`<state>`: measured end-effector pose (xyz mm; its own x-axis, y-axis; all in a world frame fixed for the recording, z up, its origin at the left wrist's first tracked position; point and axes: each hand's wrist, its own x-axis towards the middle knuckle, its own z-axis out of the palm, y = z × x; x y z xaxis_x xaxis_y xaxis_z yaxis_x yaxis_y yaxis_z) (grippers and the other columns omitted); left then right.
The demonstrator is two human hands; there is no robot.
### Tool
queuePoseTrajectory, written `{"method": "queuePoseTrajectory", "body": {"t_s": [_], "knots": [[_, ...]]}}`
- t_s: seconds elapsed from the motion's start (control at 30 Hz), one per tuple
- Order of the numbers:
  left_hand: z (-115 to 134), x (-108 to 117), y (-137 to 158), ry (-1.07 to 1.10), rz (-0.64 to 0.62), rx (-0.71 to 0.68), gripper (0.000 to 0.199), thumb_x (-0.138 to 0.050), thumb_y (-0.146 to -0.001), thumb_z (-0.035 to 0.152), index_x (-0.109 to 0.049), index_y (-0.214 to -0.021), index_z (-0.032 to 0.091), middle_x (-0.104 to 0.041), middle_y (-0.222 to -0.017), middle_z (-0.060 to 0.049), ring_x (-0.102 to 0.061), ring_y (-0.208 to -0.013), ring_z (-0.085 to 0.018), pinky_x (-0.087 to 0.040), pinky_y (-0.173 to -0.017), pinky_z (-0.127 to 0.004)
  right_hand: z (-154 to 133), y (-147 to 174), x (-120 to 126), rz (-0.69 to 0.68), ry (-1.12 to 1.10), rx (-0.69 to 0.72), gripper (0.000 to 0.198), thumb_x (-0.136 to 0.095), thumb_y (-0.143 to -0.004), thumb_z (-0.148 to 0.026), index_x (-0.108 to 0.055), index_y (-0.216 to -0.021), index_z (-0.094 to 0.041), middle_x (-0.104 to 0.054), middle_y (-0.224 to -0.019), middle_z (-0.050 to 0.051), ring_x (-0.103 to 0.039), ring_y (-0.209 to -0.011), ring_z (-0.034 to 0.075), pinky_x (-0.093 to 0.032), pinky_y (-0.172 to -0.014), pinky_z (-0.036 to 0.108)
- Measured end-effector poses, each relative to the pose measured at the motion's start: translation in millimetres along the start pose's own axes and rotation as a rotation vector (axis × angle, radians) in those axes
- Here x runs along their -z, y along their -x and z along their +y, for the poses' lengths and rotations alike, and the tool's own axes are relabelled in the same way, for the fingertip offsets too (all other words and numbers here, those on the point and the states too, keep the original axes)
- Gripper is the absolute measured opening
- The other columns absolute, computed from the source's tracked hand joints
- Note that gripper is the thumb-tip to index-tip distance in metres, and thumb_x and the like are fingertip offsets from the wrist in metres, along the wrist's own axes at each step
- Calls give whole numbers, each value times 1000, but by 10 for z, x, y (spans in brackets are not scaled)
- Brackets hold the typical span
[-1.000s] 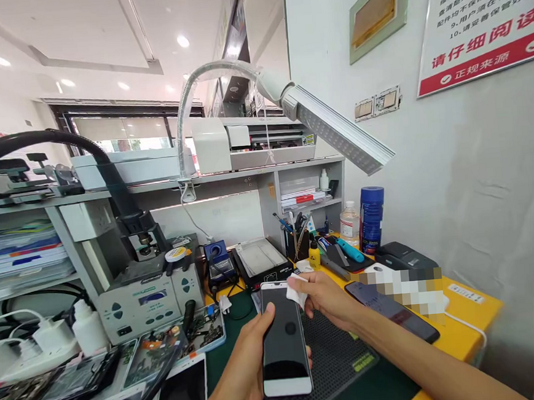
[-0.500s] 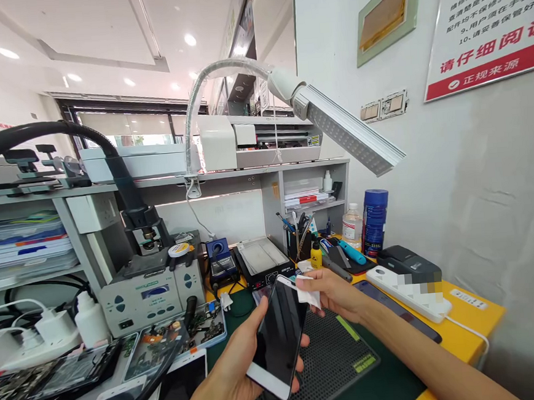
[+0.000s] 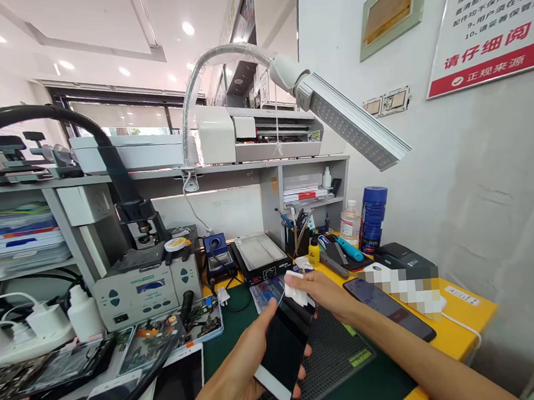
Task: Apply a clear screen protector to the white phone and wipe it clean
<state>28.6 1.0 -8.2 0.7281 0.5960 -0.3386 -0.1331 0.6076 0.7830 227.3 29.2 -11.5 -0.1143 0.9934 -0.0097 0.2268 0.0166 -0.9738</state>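
A smartphone point(image 3: 285, 346) with a dark screen and white ends lies tilted in my left hand point(image 3: 249, 355). My left thumb presses along its near-left edge, and the fingers wrap round the far side. In my right hand point(image 3: 319, 291) is a folded white wipe point(image 3: 295, 289), pinched between thumb and fingers. The wipe covers the top end of the phone and appears to touch it. Below both hands is a black perforated mat point(image 3: 330, 358) with yellow-green labels, lying on a green work surface point(image 3: 233, 326).
Another dark phone point(image 3: 389, 310) lies to the right, beside a white power strip point(image 3: 381, 277). A yellow bottle point(image 3: 314, 253) and a tool holder point(image 3: 296, 238) stand behind. At left are a rework station point(image 3: 147, 289), a tray of circuit boards point(image 3: 202, 321) and several phones. A lamp point(image 3: 357, 122) hangs overhead.
My right hand has moved left, bringing the wipe from beside the phone's upper right edge onto its top end. The phone has shifted slightly right and tilted more. The view has shifted a little.
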Motion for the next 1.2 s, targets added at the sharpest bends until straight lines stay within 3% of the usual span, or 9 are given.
{"method": "queuePoseTrajectory", "body": {"t_s": [0.23, 0.43, 0.5, 0.6, 0.7, 0.77, 0.87, 1.07, 1.2], "knots": [[51, -85, 51, 64, -50, -36, 81, -35, -76, 83, -56, -122, 19, -66, -82, -11, -64, -61, -22, -49, -50, -30, -59, 46, -117, 146, 41, 102, 44, -65, -78, -59, -63, -91, -18, -63, -79, 2, -58, -69, 15, -44, -58, 24], [56, -164, 41, 147, 41, -77, 86, -34, -71, 87, -55, -122, 21, -63, -74, -7, -62, -58, -22, -47, -48, -30, 4, 85, -250, 255, 160, 83, 83, -76, -67, -57, -45, -133, -17, -57, -123, 12, -59, -106, 26, -47, -87, 34], [61, -189, 51, 175, 71, -94, 84, -37, -72, 85, -55, -123, 20, -63, -76, -7, -62, -58, -22, -48, -50, -32, 33, 104, -295, 230, 139, 88, 94, -77, -66, -55, -35, -142, -20, -48, -135, 14, -60, -104, 27, -52, -79, 33], [66, -223, 68, 204, 107, -121, 80, -40, -75, 82, -55, -123, 20, -64, -78, -7, -62, -58, -22, -47, -50, -32, 65, 120, -343, 187, 99, 59, 108, -78, -64, -55, -17, -149, -27, -34, -147, 17, -65, -86, 24, -51, -49, 28], [63, -246, 74, 218, 108, -154, 76, -41, -78, 79, -56, -123, 21, -64, -76, -6, -61, -57, -19, -45, -49, -28, 70, 102, -339, 251, 111, 70, 107, -76, -65, -58, -18, -149, -27, -35, -145, 16, -63, -91, 26, -50, -48, 28], [56, -256, 72, 217, 75, -158, 75, -39, -78, 79, -57, -123, 21, -62, -74, -5, -59, -56, -18, -44, -49, -26, 53, 74, -305, 336, 138, 96, 98, -73, -67, -61, -28, -145, -22, -43, -137, 15, -58, -105, 28, -54, -66, 31], [44, -262, 68, 208, 19, -127, 78, -37, -77, 81, -58, -121, 20, -61, -71, -5, -58, -55, -18, -44, -48, -27, 7, 32, -241, 417, 138, 94, 87, -70, -69, -63, -39, -137, -18, -50, -127, 12, -52, -115, 27, -47, -92, 36], [25, -228, 49, 224, -7, -137, 78, -39, -75, 82, -59, -119, 20, -62, -71, -5, -58, -57, -19, -47, -49, -29, -13, 10, -240, 439, 132, 92, 82, -72, -69, -59, -43, -133, -16, -53, -123, 12, -53, -111, 27, -45, -95, 37], [17, -186, 25, 260, 11, -152, 73, -41, -78, 79, -59, -117, 20, -63, -70, -4, -61, -55, -19, -48, -49, -29, -3, 103, -342, 390, 223, 135, 93, -75, -66, -57, -36, -140, -18, -47, -131, 14, -50, -118, 30, -48, -91, 38]]}}
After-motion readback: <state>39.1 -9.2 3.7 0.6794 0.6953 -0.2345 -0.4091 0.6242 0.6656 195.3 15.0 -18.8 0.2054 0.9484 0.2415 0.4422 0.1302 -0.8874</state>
